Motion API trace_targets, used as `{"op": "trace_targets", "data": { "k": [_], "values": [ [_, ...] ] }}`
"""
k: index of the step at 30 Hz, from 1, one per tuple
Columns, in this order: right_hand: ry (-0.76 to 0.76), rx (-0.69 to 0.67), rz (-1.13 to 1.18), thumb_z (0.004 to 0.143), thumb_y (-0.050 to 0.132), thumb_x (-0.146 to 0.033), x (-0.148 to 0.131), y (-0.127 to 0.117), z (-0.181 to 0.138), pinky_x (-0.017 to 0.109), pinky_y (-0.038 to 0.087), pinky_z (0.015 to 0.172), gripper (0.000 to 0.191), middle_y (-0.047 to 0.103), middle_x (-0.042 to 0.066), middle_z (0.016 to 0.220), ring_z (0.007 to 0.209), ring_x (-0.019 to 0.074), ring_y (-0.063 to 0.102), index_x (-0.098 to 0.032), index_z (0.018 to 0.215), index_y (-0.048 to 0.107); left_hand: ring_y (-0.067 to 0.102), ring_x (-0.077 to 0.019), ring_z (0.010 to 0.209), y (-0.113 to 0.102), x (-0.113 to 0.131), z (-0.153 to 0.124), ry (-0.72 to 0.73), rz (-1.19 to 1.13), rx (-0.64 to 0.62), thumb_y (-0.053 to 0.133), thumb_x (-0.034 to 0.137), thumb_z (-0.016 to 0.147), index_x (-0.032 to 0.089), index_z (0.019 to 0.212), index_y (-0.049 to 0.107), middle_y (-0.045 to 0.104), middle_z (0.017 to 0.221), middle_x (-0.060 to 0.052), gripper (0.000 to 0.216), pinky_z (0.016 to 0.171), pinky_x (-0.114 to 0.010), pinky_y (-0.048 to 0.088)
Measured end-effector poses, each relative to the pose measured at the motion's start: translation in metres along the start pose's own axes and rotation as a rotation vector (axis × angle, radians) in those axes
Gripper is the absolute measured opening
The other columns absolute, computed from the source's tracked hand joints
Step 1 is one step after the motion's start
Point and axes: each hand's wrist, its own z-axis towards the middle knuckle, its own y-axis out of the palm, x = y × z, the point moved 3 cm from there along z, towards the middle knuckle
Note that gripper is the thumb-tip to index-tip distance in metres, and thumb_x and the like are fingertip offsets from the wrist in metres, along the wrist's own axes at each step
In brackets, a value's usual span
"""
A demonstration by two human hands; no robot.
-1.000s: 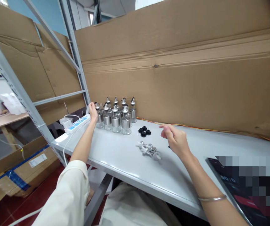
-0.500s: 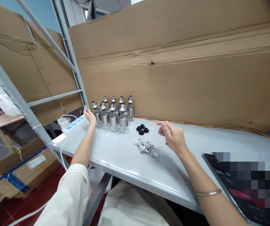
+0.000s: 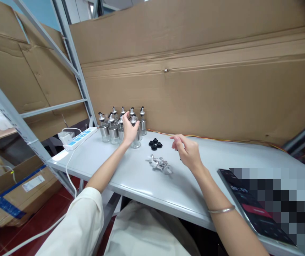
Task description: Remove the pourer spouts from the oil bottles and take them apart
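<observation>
My left hand point(image 3: 129, 131) reaches into a cluster of small glass bottles point(image 3: 109, 128) with steel collars and pourer tops at the back left of the white table point(image 3: 131, 177). Its thumb points up and its fingers curl round the front right bottle point(image 3: 136, 141), which stands on the table. My right hand point(image 3: 188, 153) hovers just above the table with loosely bent, parted fingers and nothing in it. Left of that hand lies a small pile of metal pourer spouts point(image 3: 159, 164). A few black rubber stoppers point(image 3: 154, 144) sit behind the pile.
A cardboard sheet point(image 3: 195, 89) walls off the back of the table, with an orange wire point(image 3: 221, 140) along its foot. A white power strip point(image 3: 79, 138) lies at the left corner beside a grey shelf post point(image 3: 75, 67). A dark screen point(image 3: 259, 202) lies at right. Cardboard boxes point(image 3: 11, 192) sit on the floor at left.
My left hand moved from the left side of the bottle cluster across to its front right bottle. My right hand stayed in about the same place. The view swung slightly to the right.
</observation>
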Motion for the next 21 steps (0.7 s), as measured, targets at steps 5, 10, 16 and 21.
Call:
{"op": "trace_targets", "data": {
  "k": [5, 10, 16, 21],
  "values": [
    [-0.003, -0.009, -0.001, 0.093, 0.031, -0.045, -0.002, 0.000, 0.000, 0.025, 0.042, 0.058, 0.042, 0.062, 0.000, 0.057, 0.052, 0.0139, 0.057, -0.019, 0.082, 0.062, 0.044, -0.0203, 0.127, 0.003, -0.014, -0.001, -0.283, -0.160, -0.016, 0.062, 0.014, 0.075, 0.020, 0.132, 0.027, 0.038, 0.138, -0.016, 0.067, 0.108, -0.037, 0.034],
    [0.006, -0.036, -0.011, 0.093, 0.032, -0.045, -0.001, 0.002, -0.001, 0.025, 0.042, 0.059, 0.040, 0.061, 0.000, 0.057, 0.052, 0.0137, 0.056, -0.020, 0.082, 0.062, 0.057, -0.0200, 0.111, 0.011, -0.026, 0.008, -0.379, -0.182, -0.116, 0.057, 0.020, 0.082, 0.017, 0.116, 0.045, 0.059, 0.117, -0.012, 0.037, 0.100, -0.037, 0.041],
    [0.013, -0.048, -0.002, 0.094, 0.031, -0.045, 0.003, 0.004, -0.002, 0.025, 0.042, 0.061, 0.042, 0.062, 0.000, 0.059, 0.053, 0.0135, 0.056, -0.020, 0.084, 0.062, 0.060, -0.0211, 0.103, 0.015, -0.035, 0.002, -0.218, 0.060, -0.097, 0.046, 0.032, 0.091, 0.019, 0.110, 0.043, 0.060, 0.109, -0.011, 0.024, 0.093, -0.036, 0.042],
    [0.013, -0.052, 0.002, 0.094, 0.028, -0.048, 0.003, 0.005, -0.002, 0.026, 0.042, 0.060, 0.046, 0.062, 0.000, 0.059, 0.052, 0.0139, 0.056, -0.020, 0.085, 0.063, 0.062, -0.0206, 0.091, 0.019, -0.035, 0.000, -0.093, 0.180, -0.052, 0.039, 0.039, 0.093, 0.021, 0.109, 0.042, 0.060, 0.102, -0.009, 0.025, 0.084, -0.035, 0.045]
  ]
}}
